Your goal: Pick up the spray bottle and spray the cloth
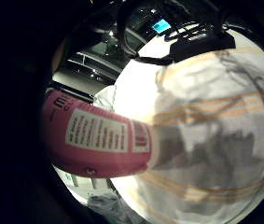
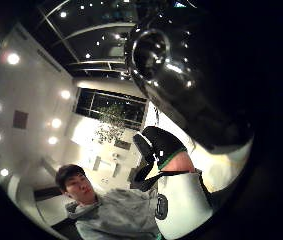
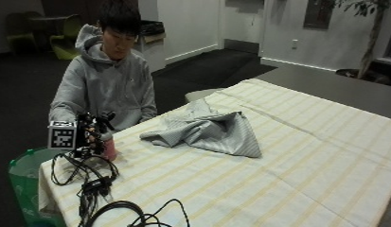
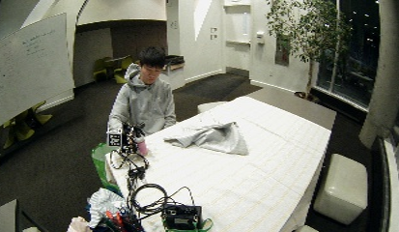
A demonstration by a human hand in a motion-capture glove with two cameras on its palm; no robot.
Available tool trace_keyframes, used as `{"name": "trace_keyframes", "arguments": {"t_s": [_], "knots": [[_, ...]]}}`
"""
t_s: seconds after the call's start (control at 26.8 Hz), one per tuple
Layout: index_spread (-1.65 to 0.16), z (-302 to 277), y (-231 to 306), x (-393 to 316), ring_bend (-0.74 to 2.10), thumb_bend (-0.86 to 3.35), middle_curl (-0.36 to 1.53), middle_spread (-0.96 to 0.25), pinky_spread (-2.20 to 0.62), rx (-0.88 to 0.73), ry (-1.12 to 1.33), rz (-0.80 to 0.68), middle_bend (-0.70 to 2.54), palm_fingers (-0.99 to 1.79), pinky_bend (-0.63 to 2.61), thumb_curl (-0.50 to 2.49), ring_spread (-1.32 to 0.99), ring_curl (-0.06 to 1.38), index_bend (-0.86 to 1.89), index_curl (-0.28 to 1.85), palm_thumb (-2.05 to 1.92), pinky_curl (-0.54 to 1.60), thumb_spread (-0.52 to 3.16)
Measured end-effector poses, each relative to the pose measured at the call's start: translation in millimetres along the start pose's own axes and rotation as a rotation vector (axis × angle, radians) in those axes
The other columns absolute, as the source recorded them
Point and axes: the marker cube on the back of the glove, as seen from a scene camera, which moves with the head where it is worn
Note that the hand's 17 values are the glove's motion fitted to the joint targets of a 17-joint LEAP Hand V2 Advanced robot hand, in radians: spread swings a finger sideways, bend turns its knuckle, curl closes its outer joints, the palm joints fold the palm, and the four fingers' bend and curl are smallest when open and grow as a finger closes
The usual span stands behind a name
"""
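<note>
At bench (image 3: 296, 156) corner nr the person, gloved right hand (image 3: 94, 130) is wrapping round pink spray bottle (image 3: 109, 147), bottle w/ its base at bench level, label filling palm view. Grey cloth (image 3: 210, 132) is lying crumpled mid-bench, well apart, awaiting spray.

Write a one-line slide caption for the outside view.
Gloved right hand grips a pink spray bottle at the table's corner, apart from the crumpled grey cloth.

Pink spray bottle (image 3: 109, 147), upright, at the worktop corner. Grey cloth (image 3: 208, 133), crumpled, lies mid-worktop, well apart.
</note>
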Motion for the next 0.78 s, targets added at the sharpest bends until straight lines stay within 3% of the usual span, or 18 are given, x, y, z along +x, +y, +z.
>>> {"name": "trace_keyframes", "arguments": {"t_s": [0.19,0.3,0.34,0.45,0.78], "knots": [[-0.29,7,-9,-6,0.54,0.02,0.35,-0.02,0.20,0.049,-0.029,0.080,0.29,0.47,0.47,0.32,0.03,0.30,0.18,0.21,0.64,0.33,0.94],[-0.29,9,-9,-2,0.54,0.04,0.35,-0.04,0.18,0.068,-0.026,0.009,0.30,0.64,0.40,0.35,0.01,0.29,0.21,0.24,0.72,0.31,0.94],[-0.27,9,-10,-1,0.59,0.08,0.37,-0.05,0.14,0.078,-0.022,0.006,0.34,0.89,0.39,0.37,-0.02,0.32,0.27,0.27,0.80,0.31,0.94],[-0.23,12,-19,-3,0.62,0.10,0.38,-0.05,-0.01,0.144,-0.007,0.091,0.38,1.30,0.43,0.41,-0.07,0.32,0.27,0.28,0.88,0.31,0.86],[-0.18,23,-33,-9,0.65,0.03,0.44,-0.08,-0.17,0.118,0.107,0.049,0.44,1.39,0.41,0.51,-0.12,0.40,0.38,0.41,0.95,0.36,0.56]]}}
